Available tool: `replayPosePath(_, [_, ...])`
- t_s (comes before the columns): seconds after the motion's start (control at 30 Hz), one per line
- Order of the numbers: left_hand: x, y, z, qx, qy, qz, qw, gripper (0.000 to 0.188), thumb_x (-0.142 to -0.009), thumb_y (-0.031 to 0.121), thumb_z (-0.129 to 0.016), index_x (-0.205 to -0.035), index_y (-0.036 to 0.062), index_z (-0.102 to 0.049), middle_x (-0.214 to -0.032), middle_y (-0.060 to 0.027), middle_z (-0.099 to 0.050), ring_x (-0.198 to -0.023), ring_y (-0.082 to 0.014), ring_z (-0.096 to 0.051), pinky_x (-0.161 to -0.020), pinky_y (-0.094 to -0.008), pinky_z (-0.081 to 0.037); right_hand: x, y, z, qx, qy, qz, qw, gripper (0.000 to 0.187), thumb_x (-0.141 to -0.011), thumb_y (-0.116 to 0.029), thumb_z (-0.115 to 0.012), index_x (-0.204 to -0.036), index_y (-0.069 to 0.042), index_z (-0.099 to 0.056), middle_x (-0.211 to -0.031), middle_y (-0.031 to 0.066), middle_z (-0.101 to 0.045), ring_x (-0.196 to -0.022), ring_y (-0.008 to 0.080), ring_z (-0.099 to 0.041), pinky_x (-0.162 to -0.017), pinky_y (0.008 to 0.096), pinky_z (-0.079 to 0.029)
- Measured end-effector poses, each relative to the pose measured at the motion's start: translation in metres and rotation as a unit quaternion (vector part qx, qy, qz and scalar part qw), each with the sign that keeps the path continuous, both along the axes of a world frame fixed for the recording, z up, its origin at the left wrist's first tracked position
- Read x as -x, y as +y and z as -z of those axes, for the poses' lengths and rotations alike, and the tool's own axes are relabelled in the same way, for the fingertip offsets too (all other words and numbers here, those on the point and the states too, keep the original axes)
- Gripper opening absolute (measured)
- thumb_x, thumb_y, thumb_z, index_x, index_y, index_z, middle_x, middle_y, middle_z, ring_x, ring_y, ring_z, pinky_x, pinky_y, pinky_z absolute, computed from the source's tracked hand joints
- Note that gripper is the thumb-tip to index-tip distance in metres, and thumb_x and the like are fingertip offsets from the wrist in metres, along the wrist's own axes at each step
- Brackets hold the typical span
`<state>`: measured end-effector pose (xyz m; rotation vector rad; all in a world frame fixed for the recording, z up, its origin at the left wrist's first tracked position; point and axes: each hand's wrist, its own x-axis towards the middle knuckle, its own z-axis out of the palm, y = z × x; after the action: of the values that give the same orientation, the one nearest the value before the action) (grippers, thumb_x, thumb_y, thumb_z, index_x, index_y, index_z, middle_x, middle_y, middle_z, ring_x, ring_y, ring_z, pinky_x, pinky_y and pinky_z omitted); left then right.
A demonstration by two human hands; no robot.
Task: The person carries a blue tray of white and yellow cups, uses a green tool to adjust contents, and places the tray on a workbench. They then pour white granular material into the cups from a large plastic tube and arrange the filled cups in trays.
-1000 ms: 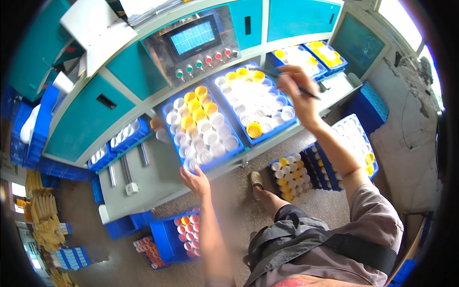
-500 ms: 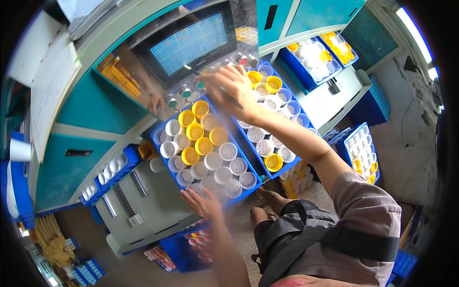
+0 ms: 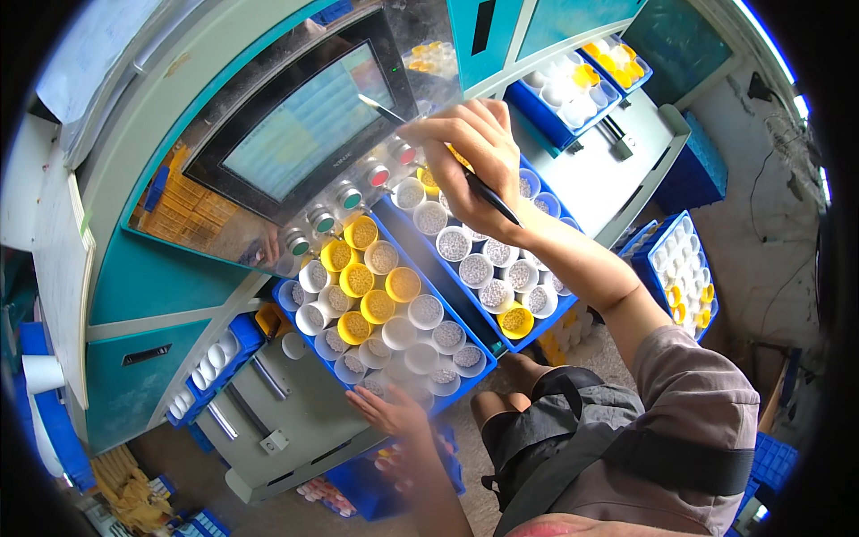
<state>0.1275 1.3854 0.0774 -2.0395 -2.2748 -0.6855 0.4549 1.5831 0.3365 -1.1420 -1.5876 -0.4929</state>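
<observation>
My right hand point(image 3: 474, 161) pinches a slim black pen-like tool point(image 3: 490, 199) above the near end of the right tray. The tool's pale tip points at a control screen point(image 3: 309, 121); I cannot tell whether it touches. Stretched fingers of my left hand point(image 3: 395, 413) rest at the lower edge of the left blue tray point(image 3: 461, 391), whose white and yellow cups point(image 3: 378, 306) hold small pale pieces. Beside it stands the right blue tray point(image 3: 565, 309) with similar cups point(image 3: 476, 269), partly hidden under my right hand and forearm.
Red and green buttons point(image 3: 349, 194) line the panel below the screen. More cup-filled blue trays stand at the upper right point(image 3: 564, 134) and on the right point(image 3: 642, 268). A grey ledge with metal rails point(image 3: 268, 380) lies at left, near teal cabinet doors point(image 3: 148, 362).
My right hand has shifted right, tool still in it. The view has turned and come nearer the screen, whose display looks different. My left hand stays at the tray edge.
</observation>
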Motion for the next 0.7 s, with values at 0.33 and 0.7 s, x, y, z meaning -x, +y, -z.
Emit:
replayPosePath(0.33, [0.007,0.002,0.008,0.026,-0.006,-0.017,1.0,0.065,-0.099,0.037,-0.055,-0.154,0.005,-0.04,-0.162,-0.0189,-0.035,-0.147,-0.0391,-0.037,-0.111,-0.0539,-0.039,0.003,0.029,-0.018,-0.039,-0.078,-0.01,0.996,0.028,-0.085,-0.002,-0.063,-0.109,-0.009,-0.075,-0.087,0.0032,-0.072,-0.08,0.0153,-0.062,-0.081,0.0361,-0.035])
replayPosePath(0.7, [0.003,0.006,0.0,0.019,-0.014,-0.003,1.0,0.064,-0.098,0.032,-0.057,-0.153,0.0014,-0.04,-0.16,-0.0229,-0.035,-0.145,-0.042,-0.039,-0.112,-0.0537,-0.038,-0.001,0.016,0.008,-0.008,-0.052,0.025,0.998,0.023,-0.078,-0.005,-0.068,-0.098,-0.014,-0.075,-0.073,-0.0009,-0.061,-0.072,0.016,-0.058,-0.082,0.0375,-0.036])
